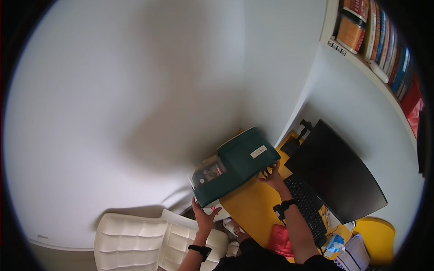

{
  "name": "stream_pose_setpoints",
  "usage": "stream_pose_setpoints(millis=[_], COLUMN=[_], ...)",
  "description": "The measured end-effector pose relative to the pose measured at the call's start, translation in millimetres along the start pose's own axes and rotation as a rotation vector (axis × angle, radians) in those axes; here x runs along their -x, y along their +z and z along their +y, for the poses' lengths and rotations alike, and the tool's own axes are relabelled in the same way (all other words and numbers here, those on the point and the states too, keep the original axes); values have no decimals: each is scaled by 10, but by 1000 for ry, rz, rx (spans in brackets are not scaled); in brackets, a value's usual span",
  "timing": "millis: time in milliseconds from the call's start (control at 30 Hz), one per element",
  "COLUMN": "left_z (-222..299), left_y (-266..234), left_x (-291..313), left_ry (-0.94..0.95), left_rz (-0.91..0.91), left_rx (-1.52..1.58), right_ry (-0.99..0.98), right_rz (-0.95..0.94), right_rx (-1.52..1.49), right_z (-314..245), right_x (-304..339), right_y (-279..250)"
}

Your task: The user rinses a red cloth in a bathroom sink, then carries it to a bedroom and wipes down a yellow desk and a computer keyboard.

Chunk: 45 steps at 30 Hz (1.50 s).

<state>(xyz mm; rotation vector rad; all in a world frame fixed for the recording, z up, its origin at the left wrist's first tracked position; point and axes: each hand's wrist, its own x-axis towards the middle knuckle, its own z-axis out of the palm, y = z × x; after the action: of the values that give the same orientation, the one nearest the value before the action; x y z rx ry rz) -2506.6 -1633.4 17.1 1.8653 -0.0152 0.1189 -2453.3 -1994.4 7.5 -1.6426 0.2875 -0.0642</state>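
Observation:
A dark green box-like case [239,165] is tilted above the far left end of the yellow desk, slightly blurred. It has a pale label on one side and a see-through window at its left end, with something reddish showing behind it. My left hand [205,216] is at its lower left corner, thumb spread away and fingertips against the edge. At the right-hand end, my right hand [272,176] has bent fingers on the near edge. The box is held between both hands; its underside and some fingertips are hidden.
On the yellow desk [244,203] stand a black monitor [337,171] and keyboard [305,205], right of my right forearm. A red pouch [280,240] lies near me. Cream padded chair [131,239] at left; blue tissue pack [334,244] at lower right; bookshelf [370,67] upper right.

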Motion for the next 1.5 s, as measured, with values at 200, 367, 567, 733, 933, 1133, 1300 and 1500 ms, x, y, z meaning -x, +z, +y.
stream_pose_setpoints(millis=[200,367,567,733,933,1133,1300,1500], left_z=[-727,-676,-741,-488,-588,-934,-667,-701], left_y=[285,523,567,596,618,437,464,359], left_x=[101,105,17,-66,-91,-244,-318,-300], left_ry=[-40,-81,-161,-89,-4,87,119,-9], left_rz=[-20,158,200,219,185,241,254,219], left_rx=[-120,-186,-239,-234,-253,-327,-305,-310], right_ry=[31,12,12,-19,-93,101,206,413], right_rz=[-3,-51,-88,-24,-3,41,66,196], right_rx=[-1,-18,-145,-95,-177,190,163,391], right_z=[-88,-153,-304,-231,-39,-383,84,374], right_x=[-172,-485,-693,-702,-718,-22,1525,3723], right_y=[192,152,311,328,250,315,-214,-653])
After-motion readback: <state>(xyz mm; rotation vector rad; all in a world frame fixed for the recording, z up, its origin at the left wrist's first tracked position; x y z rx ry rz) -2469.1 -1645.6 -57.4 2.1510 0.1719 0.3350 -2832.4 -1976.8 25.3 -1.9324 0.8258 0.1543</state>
